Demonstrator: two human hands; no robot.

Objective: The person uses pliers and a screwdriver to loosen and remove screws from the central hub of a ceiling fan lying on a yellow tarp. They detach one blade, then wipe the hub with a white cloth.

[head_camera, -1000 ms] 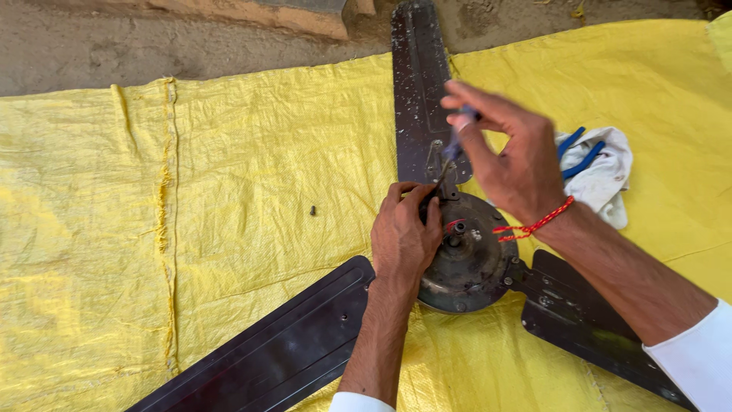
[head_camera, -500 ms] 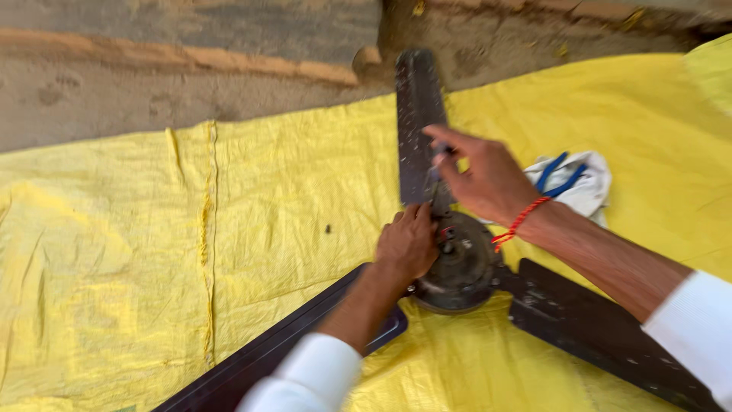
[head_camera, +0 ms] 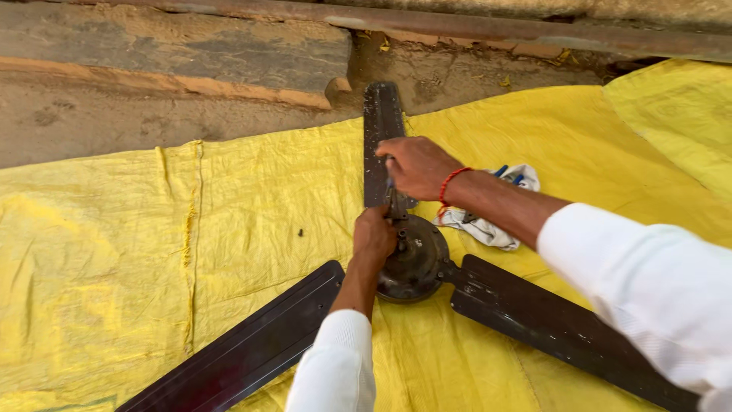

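At frame centre my left hand point(head_camera: 374, 238) grips the ceiling fan motor hub point(head_camera: 415, 259) on the yellow tarp point(head_camera: 152, 252), while my right hand point(head_camera: 415, 166), open-fingered a second ago, has closed around a small tool point(head_camera: 391, 191) at the upper blade point(head_camera: 381, 141) mount, suggesting fastener work.

Bright even daylight, soft shadows, sharp

No packages, labels, signs or screens anywhere here; nothing printed shows on the floor, the ground or the wall.
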